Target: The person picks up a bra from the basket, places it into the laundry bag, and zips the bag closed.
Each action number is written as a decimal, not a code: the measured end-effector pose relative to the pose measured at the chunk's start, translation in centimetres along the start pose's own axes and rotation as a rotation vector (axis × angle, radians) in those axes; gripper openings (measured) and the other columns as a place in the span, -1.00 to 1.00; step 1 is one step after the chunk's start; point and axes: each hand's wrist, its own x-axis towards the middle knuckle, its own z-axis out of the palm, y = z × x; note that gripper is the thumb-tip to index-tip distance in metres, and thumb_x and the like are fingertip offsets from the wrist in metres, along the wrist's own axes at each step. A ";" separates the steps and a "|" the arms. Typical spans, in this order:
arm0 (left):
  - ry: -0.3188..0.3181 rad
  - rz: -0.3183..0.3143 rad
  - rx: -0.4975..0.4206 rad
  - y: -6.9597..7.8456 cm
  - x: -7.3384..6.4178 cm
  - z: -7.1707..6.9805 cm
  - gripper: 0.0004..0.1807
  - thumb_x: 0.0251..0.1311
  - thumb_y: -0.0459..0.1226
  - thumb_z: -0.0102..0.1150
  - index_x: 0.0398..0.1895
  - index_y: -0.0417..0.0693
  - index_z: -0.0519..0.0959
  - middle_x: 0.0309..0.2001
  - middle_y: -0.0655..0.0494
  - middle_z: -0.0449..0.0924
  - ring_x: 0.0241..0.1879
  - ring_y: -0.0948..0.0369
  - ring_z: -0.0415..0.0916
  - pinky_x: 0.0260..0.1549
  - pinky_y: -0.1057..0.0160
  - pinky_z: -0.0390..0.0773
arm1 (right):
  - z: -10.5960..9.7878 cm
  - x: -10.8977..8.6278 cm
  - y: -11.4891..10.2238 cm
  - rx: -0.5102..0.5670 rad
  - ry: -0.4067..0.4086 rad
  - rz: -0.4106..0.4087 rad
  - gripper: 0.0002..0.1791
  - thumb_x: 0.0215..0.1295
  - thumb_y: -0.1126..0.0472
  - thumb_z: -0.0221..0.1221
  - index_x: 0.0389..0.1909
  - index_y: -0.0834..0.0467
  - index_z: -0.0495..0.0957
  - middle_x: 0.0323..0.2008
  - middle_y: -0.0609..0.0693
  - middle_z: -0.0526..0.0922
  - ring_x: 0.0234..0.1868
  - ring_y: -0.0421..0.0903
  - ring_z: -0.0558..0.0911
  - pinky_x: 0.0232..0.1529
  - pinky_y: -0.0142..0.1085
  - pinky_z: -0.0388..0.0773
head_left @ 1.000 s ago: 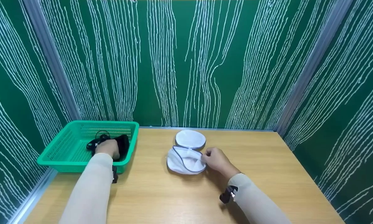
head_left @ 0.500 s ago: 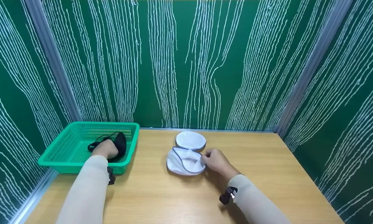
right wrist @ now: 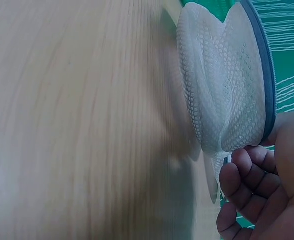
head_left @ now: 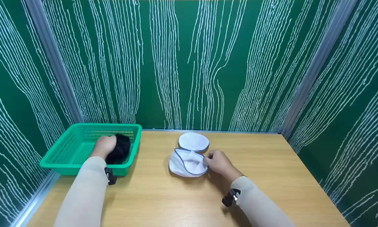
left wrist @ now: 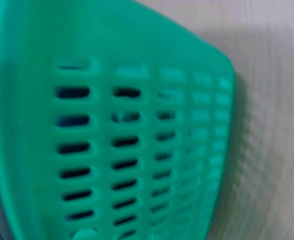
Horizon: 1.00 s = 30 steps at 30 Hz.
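In the head view, my left hand [head_left: 104, 145] is inside the green basket and grips a black cloth item [head_left: 119, 149]. The fingertips are hidden by the hand and the cloth. My right hand [head_left: 219, 162] pinches the dark zipper rim of a white mesh laundry bag [head_left: 179, 167], which lies with its mouth unzipped. The bag's round lid [head_left: 193, 141] is folded back behind it. In the right wrist view, the mesh body [right wrist: 226, 80] stands beside the curled fingers [right wrist: 244, 187], with the thumb at the rim.
The green plastic basket [head_left: 58, 165] with slotted walls stands at the table's left; its outer wall [left wrist: 102, 40] fills much of the left wrist view. A wooden table [head_left: 163, 205] lies beneath everything. Green panels [head_left: 195, 63] with white lines rise behind and at both sides.
Inside the basket, my left hand has shifted slightly left and away from me, and the black cloth has changed shape beside it. The right hand and mesh bag have stayed put.
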 end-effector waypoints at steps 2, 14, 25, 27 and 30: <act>0.000 -0.028 -0.072 1.3 -1.4 -0.6 -0.18 0.76 0.07 -0.31 0.54 -0.52 0.46 0.58 -0.55 0.39 0.60 -0.42 0.35 0.64 -0.28 0.40 | 0.0 -0.1 -0.1 0.003 -0.004 0.007 -0.79 0.55 0.22 0.27 -0.37 0.10 0.70 -0.45 -0.06 0.57 -0.38 -0.10 0.55 -0.38 -0.29 0.44; 0.214 0.068 -0.328 11.2 -7.3 -2.1 -0.20 0.68 0.32 0.04 0.15 -0.33 0.66 0.38 -0.41 0.65 0.29 -0.17 0.59 0.45 -0.18 0.56 | 0.0 -0.3 -0.3 0.041 -0.020 0.048 -0.82 0.58 0.20 0.27 -0.29 0.11 0.72 -0.37 0.00 0.61 -0.32 -0.05 0.60 -0.33 -0.28 0.50; 0.305 0.209 -0.513 19.4 -9.2 -1.5 -0.49 0.46 0.11 0.45 -0.03 -0.18 0.67 0.11 -0.18 0.71 0.07 -0.03 0.61 0.18 -0.04 0.67 | 0.3 -0.3 -0.8 0.039 0.004 -0.037 -0.83 0.53 0.25 0.27 -0.32 0.13 0.72 -0.40 -0.05 0.61 -0.34 -0.11 0.56 -0.36 -0.32 0.45; 0.308 0.231 -0.547 20.7 -9.8 -1.5 -0.52 0.46 0.09 0.45 -0.04 -0.17 0.66 0.07 -0.15 0.70 0.04 -0.02 0.61 0.13 -0.02 0.68 | 0.3 -0.3 -0.8 0.024 0.011 -0.062 -0.83 0.52 0.26 0.25 -0.33 0.13 0.72 -0.40 -0.07 0.60 -0.33 -0.12 0.55 -0.35 -0.32 0.43; 0.289 0.262 -0.605 22.6 -10.7 -1.5 -0.52 0.46 0.09 0.45 -0.01 -0.16 0.67 0.05 -0.12 0.69 0.02 0.00 0.62 0.08 0.00 0.71 | 0.3 -0.2 -0.7 0.009 0.018 -0.083 -0.82 0.53 0.27 0.24 -0.33 0.13 0.73 -0.39 -0.08 0.60 -0.32 -0.12 0.54 -0.32 -0.32 0.42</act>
